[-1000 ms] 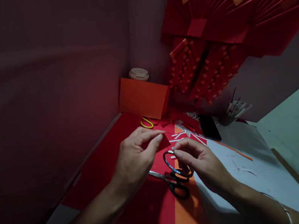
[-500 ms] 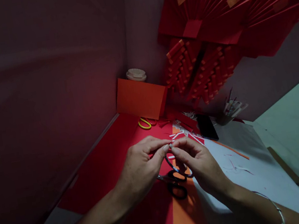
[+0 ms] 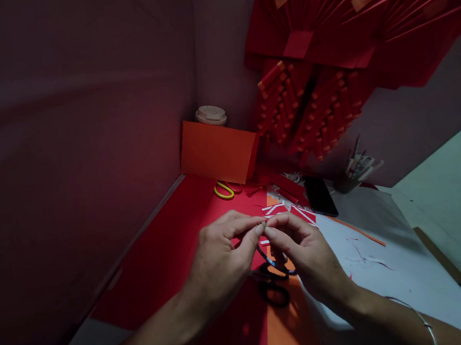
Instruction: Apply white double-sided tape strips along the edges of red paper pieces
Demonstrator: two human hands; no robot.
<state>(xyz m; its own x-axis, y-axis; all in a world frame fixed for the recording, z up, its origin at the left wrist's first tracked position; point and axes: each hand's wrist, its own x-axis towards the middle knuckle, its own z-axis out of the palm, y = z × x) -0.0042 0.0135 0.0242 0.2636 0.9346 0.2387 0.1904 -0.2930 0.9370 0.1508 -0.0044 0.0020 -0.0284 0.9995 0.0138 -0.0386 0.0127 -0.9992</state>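
Note:
My left hand (image 3: 222, 256) and my right hand (image 3: 307, 248) meet above the table, thumbs and index fingertips pinched close together. Whatever lies between the fingertips is too small to make out. Below the pinch, a dark, shiny ring-shaped band (image 3: 263, 254) curves round the lower fingers of my right hand, which partly hide it. Scissors with black handles (image 3: 274, 294) rest underneath, on red paper (image 3: 235, 336) and orange paper (image 3: 288, 327). Just beyond my fingers lies a red piece with white strips (image 3: 303, 214).
A folded orange card (image 3: 216, 151) stands before a lidded cup (image 3: 211, 115). Yellow-handled scissors (image 3: 223, 190), a phone (image 3: 320, 196) and a pen holder (image 3: 349, 179) lie farther back. Red paper fans (image 3: 331, 8) and firecracker-like rolls (image 3: 327, 115) hang on the wall. Paper scraps (image 3: 373, 260) lie right.
Both hands stay pinched together in nearly the same place. The fingertips have shifted very slightly, and my left hand now covers more of the black-handled scissors' blades.

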